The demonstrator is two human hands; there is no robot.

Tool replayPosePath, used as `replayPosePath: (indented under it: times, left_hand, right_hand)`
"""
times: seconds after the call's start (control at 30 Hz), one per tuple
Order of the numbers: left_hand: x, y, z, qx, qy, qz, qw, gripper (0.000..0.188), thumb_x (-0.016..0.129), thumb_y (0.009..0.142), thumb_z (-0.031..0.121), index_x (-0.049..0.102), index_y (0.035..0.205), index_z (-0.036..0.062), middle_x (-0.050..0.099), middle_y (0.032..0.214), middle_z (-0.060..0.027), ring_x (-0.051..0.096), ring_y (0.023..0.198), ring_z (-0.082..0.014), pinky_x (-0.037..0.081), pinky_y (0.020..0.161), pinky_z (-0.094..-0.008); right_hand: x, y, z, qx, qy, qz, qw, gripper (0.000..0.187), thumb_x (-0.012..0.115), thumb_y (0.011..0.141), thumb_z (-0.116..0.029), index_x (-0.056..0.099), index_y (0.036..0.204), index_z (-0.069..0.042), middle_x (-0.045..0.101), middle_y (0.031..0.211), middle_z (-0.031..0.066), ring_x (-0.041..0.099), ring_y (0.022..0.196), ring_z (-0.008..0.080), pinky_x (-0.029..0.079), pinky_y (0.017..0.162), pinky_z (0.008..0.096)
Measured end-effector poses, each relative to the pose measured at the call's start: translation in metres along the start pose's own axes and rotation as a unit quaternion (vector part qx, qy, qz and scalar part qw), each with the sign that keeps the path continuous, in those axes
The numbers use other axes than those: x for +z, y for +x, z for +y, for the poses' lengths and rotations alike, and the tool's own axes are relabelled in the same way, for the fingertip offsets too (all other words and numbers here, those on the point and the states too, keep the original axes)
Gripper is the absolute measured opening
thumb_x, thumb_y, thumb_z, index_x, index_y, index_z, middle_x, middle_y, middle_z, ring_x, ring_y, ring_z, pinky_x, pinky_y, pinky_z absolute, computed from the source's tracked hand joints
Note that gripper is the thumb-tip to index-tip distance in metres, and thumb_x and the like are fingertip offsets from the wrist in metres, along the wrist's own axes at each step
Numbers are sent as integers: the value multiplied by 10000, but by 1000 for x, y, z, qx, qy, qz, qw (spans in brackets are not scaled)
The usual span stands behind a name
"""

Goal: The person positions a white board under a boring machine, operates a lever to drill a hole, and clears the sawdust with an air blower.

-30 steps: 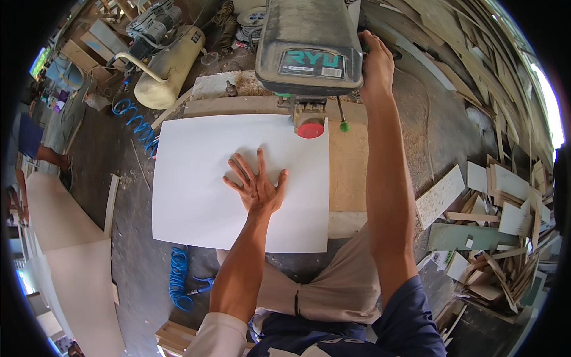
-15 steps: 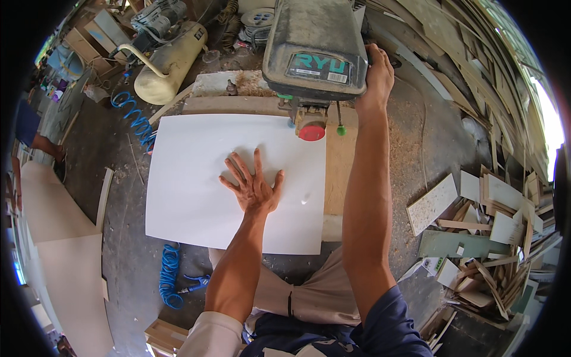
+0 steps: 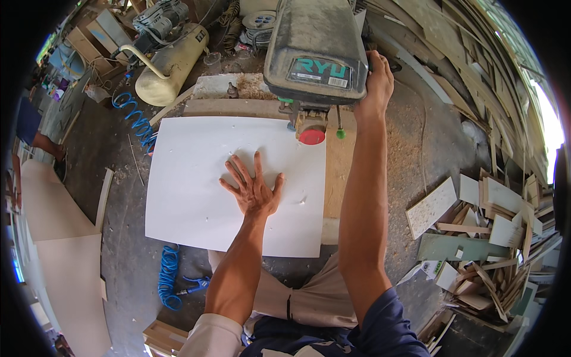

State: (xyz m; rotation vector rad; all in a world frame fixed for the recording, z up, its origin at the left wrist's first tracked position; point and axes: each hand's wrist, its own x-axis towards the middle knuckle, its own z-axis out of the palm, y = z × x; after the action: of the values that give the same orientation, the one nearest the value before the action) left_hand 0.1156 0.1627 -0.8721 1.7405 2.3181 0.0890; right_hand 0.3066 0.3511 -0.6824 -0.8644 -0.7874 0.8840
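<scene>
Flatly, my left hand (image 3: 253, 193) is resting, unclenched, on the white board (image 3: 181, 190) covering the tabletop (image 3: 337, 178); my right hand (image 3: 376, 89) is touching the drill press (image 3: 312, 44), its grip hidden.

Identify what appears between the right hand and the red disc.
In the head view, a green-knobbed lever appears between the right hand and the red disc.

From here I count one white panel (image 3: 190, 190); on it, one left hand (image 3: 254, 193); around its far right corner, one right hand (image 3: 375, 86), one dusty machine (image 3: 315, 44), one green knob (image 3: 341, 134); beyond its far left corner, one compressor (image 3: 169, 71); off its near edge, one blue air gun (image 3: 195, 285).
</scene>
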Motion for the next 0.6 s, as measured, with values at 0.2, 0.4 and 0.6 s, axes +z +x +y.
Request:
replayPosePath:
  times: [0.2,0.4,0.6]
  left_hand:
    - [-1,0,0,-1,6,-1,1000,907,391,958,757,73,1662,283,-60,1691,-276,-119,1558,-474,-26,1167,-755]
    - [-3,-1,0,5,-3,11,1000,895,382,963,749,74,1662,284,-63,1688,-280,-124,1556,-476,-37,1167,-752]
    - [1,-3,-3,12,-13,17,1000,895,373,966,746,65,1665,278,-82,1686,-282,-129,1556,-473,-41,1168,-751]
  right_hand:
    - [0,1,2,5,1,10,1000,204,587,1039,-239,666,932,-84,595,826,-30,497,692,59,398,603,243]
    - [-5,4,4,0,13,-4,1000,193,568,1046,-197,677,985,-51,620,886,-1,572,790,95,454,723,274]
    - [-11,0,9,-36,19,-50,998,223,533,1072,-219,659,1020,-43,607,900,-2,562,787,93,457,737,270]
